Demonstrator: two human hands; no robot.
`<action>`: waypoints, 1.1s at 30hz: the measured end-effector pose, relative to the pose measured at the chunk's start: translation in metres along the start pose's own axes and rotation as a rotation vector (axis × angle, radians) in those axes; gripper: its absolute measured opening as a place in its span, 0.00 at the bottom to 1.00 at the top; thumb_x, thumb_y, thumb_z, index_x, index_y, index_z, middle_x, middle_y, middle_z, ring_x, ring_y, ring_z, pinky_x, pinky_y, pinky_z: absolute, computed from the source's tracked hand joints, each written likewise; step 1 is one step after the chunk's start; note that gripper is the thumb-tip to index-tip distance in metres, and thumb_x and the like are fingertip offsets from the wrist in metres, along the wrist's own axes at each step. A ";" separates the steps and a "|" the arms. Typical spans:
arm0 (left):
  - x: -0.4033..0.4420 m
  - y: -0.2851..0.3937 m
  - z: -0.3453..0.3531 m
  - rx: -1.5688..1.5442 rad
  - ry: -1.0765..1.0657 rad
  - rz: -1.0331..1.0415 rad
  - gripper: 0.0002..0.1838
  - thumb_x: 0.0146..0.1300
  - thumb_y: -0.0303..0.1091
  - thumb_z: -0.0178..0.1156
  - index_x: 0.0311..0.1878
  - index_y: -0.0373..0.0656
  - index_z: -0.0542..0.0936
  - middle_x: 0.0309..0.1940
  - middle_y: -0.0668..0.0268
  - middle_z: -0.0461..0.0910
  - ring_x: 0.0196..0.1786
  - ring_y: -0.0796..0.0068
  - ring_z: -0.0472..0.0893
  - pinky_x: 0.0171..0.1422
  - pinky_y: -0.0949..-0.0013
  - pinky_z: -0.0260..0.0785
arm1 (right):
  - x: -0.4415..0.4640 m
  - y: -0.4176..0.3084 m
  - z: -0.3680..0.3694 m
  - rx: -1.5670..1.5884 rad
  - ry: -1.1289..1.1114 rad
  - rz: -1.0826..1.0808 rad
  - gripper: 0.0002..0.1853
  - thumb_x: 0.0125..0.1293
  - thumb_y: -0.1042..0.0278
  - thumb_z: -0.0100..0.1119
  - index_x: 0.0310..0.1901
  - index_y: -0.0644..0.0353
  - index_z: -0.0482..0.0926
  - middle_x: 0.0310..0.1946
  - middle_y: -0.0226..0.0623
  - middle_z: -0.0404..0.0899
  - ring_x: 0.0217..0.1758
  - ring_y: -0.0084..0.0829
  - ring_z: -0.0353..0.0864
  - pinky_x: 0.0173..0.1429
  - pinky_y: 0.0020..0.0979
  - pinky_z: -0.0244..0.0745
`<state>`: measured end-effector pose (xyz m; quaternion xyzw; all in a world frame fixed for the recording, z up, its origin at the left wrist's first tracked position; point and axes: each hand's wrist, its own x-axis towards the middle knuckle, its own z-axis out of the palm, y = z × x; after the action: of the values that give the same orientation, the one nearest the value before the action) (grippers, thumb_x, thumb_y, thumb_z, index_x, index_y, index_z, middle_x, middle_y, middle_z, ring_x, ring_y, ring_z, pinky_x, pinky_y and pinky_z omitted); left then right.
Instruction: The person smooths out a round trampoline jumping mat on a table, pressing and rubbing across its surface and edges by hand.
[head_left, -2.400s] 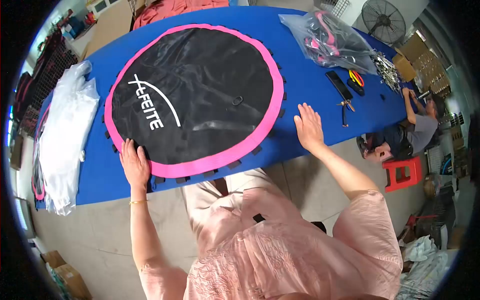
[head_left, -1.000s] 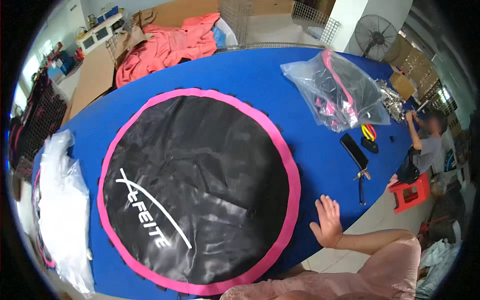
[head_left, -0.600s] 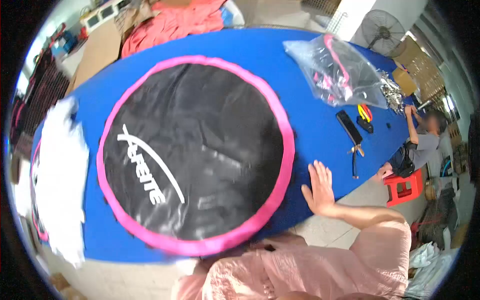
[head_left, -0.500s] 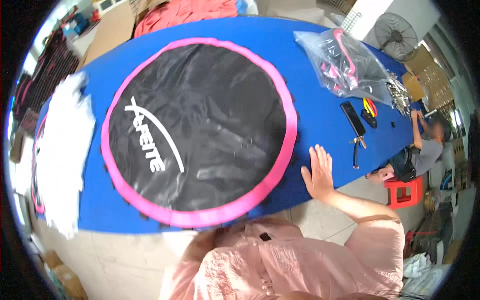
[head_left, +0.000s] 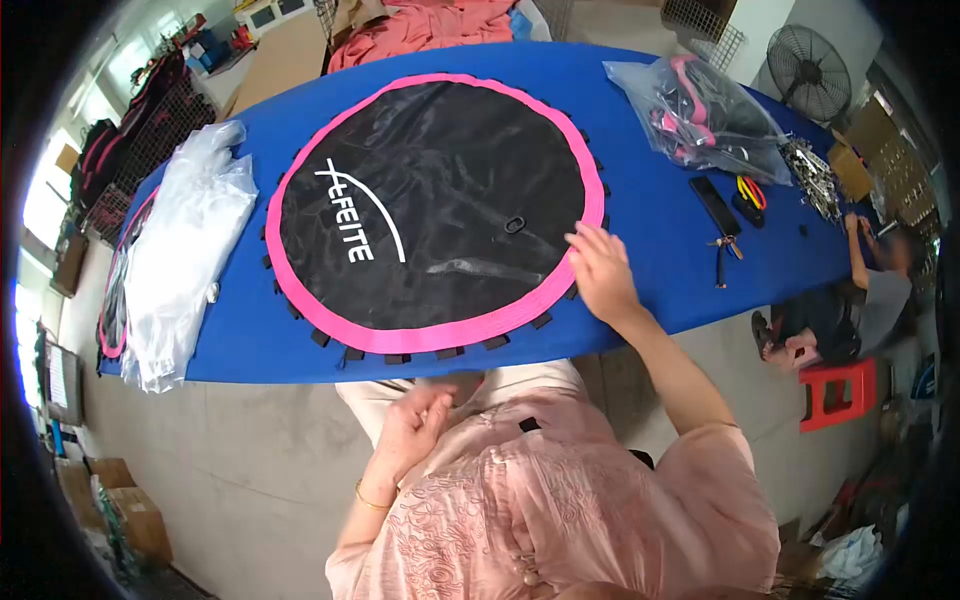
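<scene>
A round black trampoline mat [head_left: 450, 180] with a pink rim and white lettering lies flat on the blue table [head_left: 690, 290]. Black tabs stick out around its edge. My right hand [head_left: 604, 275] is over the rim's right side, fingers stretched out and holding nothing; its fingertips are at the pink band. On the mat, left of that hand, lies a small dark oval ring [head_left: 515, 226]. My left hand [head_left: 416, 430] is off the table, in front of my waist, with its fingers curled in. Whether anything is inside them is hidden.
White plastic bags [head_left: 190, 250] lie at the left end. At the right are a clear bag [head_left: 715, 120] with pink-and-black contents, a phone [head_left: 714, 206], keys [head_left: 727, 245] and metal parts [head_left: 812, 178]. A person [head_left: 870, 285] sits beyond, near a red stool [head_left: 838, 395] and a fan [head_left: 808, 72].
My right hand has moved from the bare tabletop onto the mat's rim. My left hand has come into view at my waist. The camera view has shifted, showing more floor.
</scene>
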<state>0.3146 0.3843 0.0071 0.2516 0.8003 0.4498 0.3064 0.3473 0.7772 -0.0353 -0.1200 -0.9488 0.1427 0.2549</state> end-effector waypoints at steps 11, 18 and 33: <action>0.085 -0.027 0.001 0.613 0.651 0.381 0.21 0.75 0.38 0.61 0.64 0.36 0.79 0.69 0.49 0.75 0.78 0.46 0.69 0.86 0.40 0.50 | 0.052 -0.039 0.045 -0.061 -0.274 -0.115 0.24 0.82 0.54 0.51 0.72 0.56 0.76 0.77 0.39 0.72 0.82 0.44 0.64 0.85 0.61 0.48; 0.087 -0.048 -0.008 0.711 0.677 0.288 0.21 0.73 0.40 0.60 0.63 0.37 0.80 0.67 0.50 0.77 0.76 0.47 0.70 0.85 0.37 0.49 | 0.037 -0.071 0.020 -0.080 -0.317 -0.317 0.22 0.75 0.57 0.60 0.62 0.63 0.82 0.65 0.44 0.82 0.75 0.43 0.74 0.83 0.58 0.52; 0.090 -0.045 -0.009 0.680 0.720 0.305 0.21 0.67 0.37 0.62 0.60 0.38 0.82 0.63 0.50 0.78 0.72 0.49 0.74 0.83 0.35 0.51 | 0.058 -0.131 0.041 -0.057 -0.393 -0.479 0.21 0.75 0.58 0.60 0.62 0.63 0.82 0.65 0.41 0.82 0.71 0.45 0.76 0.81 0.62 0.55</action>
<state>0.2409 0.4195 -0.0522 0.2801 0.9102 0.2620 -0.1566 0.2569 0.6637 0.0002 0.1300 -0.9848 0.0724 0.0893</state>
